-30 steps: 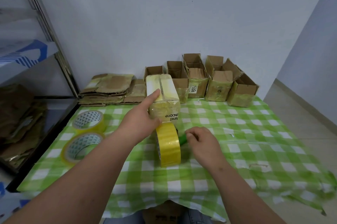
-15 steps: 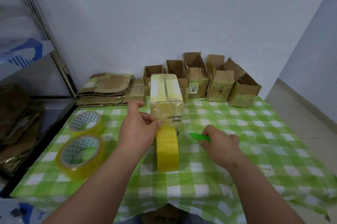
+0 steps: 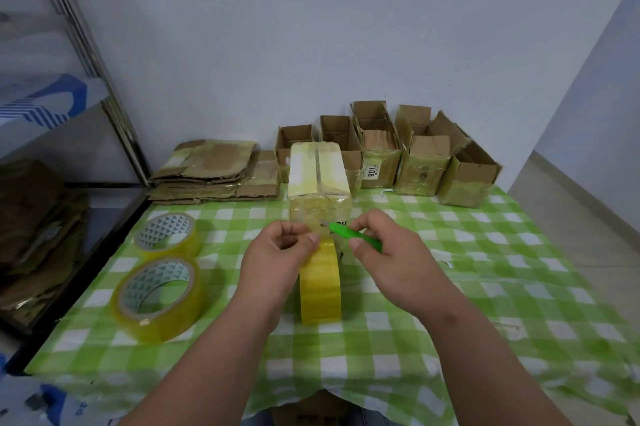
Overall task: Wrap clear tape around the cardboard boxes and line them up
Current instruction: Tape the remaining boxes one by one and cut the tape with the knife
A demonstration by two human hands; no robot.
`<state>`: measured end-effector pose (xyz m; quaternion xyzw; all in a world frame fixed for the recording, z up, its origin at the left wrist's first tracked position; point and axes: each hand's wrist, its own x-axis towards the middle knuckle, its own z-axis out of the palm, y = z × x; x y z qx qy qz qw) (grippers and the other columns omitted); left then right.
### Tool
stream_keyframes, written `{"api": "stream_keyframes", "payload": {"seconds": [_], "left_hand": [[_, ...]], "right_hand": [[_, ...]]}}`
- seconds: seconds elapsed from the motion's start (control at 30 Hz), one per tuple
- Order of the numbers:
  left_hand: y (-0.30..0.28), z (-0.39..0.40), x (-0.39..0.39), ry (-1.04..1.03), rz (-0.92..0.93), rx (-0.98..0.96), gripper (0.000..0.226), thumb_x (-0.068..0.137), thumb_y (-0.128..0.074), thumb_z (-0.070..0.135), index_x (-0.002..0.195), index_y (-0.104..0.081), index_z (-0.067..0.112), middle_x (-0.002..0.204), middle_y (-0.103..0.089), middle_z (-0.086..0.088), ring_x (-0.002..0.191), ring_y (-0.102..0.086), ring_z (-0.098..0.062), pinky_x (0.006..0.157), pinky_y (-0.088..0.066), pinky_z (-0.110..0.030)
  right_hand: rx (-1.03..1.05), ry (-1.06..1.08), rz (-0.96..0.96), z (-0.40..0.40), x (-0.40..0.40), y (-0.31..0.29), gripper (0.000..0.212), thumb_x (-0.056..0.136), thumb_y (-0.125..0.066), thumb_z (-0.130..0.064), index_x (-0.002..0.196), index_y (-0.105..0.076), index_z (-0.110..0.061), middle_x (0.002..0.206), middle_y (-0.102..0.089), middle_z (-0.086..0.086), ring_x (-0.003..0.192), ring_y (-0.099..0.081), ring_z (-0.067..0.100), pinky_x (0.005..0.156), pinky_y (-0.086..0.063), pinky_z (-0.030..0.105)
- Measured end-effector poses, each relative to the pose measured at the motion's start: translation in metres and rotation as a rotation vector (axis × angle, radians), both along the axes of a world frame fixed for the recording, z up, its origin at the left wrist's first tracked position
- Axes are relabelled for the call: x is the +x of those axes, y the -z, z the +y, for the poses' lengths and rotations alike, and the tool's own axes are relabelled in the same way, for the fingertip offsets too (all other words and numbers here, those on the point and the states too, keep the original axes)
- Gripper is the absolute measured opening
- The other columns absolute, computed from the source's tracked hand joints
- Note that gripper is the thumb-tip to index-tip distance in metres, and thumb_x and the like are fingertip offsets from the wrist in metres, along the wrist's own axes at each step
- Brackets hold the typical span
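In front of you the tall cardboard box (image 3: pixel 318 183) is sheathed in glossy, yellowish clear tape that wrinkles over its matt brown board. The upright yellow tape roll (image 3: pixel 320 283) has a smooth, shiny plastic face, as do the two flat-lying clear tape rolls (image 3: pixel 162 294) with paper-lined cores printed in triangles. Your small green cutter (image 3: pixel 353 235) looks like smooth plastic with a metal blade tip. The green-and-white checked tablecloth (image 3: pixel 485 287) has a creased look. The flattened cardboard stack (image 3: pixel 211 172) is rough, worn paperboard with tape patches; the shelf post (image 3: pixel 86 44) is polished metal.
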<state>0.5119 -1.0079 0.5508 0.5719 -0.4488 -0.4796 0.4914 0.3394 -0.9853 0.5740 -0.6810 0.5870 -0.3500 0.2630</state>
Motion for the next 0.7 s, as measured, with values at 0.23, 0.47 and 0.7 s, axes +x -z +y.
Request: {"api": "stream_keyframes", "payload": {"seconds": [0.23,0.47,0.7], "left_hand": [[0.005,-0.001,-0.002,-0.017,0.022,0.004,0.015,0.082,-0.078,0.026,0.091,-0.071,0.017,0.091,-0.074,0.0,0.09,-0.069,-0.017,0.081,-0.054,-0.032],[0.007,-0.002,-0.003,-0.025,0.024,0.0,0.014,0.083,-0.077,0.025,0.09,-0.07,0.016,0.091,-0.074,-0.002,0.088,-0.068,-0.017,0.083,-0.053,-0.036],[0.007,-0.002,-0.004,-0.032,-0.003,-0.009,0.015,0.083,-0.077,0.028,0.087,-0.069,0.017,0.09,-0.073,-0.006,0.081,-0.064,-0.017,0.077,-0.053,-0.037]], "right_hand": [[-0.064,-0.008,0.195,-0.01,0.013,-0.012,0.01,0.097,-0.056,-0.033,0.102,-0.062,-0.028,0.082,-0.066,-0.006,0.072,-0.058,0.013,0.065,-0.048,0.034],[-0.139,-0.008,0.395,-0.015,0.023,-0.02,0.016,0.096,-0.054,-0.035,0.106,-0.063,-0.025,0.08,-0.063,-0.005,0.081,-0.06,0.024,0.068,-0.044,0.032],[-0.165,0.024,0.423,-0.015,0.014,-0.03,0.016,0.094,-0.057,-0.036,0.101,-0.066,-0.026,0.065,-0.052,-0.009,0.069,-0.054,0.019,0.059,-0.035,0.03]]}}
